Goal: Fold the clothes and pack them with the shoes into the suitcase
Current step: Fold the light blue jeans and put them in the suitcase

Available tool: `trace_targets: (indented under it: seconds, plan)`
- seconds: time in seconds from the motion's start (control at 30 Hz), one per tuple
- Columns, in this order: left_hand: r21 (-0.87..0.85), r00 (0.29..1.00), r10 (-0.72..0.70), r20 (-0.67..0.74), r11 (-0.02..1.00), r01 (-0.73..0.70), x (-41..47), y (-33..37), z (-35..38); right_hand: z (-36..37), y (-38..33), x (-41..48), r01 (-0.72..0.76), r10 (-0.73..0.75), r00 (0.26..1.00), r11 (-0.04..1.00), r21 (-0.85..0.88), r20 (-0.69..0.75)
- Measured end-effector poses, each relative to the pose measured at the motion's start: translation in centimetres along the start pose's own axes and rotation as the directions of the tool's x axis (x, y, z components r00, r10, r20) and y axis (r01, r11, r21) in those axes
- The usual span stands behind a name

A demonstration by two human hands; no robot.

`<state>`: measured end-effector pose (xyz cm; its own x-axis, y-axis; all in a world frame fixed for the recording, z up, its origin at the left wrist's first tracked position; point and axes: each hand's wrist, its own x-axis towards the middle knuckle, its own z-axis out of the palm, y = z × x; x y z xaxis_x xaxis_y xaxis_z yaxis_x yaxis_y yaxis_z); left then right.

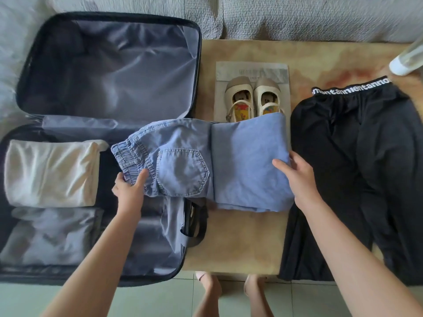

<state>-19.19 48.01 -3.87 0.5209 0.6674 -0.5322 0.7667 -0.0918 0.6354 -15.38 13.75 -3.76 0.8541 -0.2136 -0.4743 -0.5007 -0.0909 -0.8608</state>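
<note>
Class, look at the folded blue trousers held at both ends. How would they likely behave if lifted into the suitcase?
Probably floppy: the blue trousers are thin, creased cloth, so the middle may sag between the left hand and right hand. Likely light for their size. The fold could slip open, since nothing pins it.
</note>
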Motion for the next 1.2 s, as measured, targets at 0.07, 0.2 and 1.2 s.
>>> trace_targets:
  seconds: [0.07,0.2,1.2]
  plan:
    - [-0.051,0.993,-0.112,0.031,0.992,0.113,1.6,-0.9,-0.3,0.1,-0.1,-0.1,0.016,-0.016,1.0,1.0,-0.003,0.001]
    - [-0.282,0.931,-0.312,0.192,0.891,0.356,3.5,-1.8,-0.8,0.5,0.0,-0.3,0.007,-0.007,1.0,1.0,0.018,-0.017]
    - [-0.753,0.858,0.159,0.488,0.574,0.321,-7.6,7.1,1.4,-8.6,-2.8,-1.4,0.052,-0.035,0.984,0.994,0.093,-0.173]
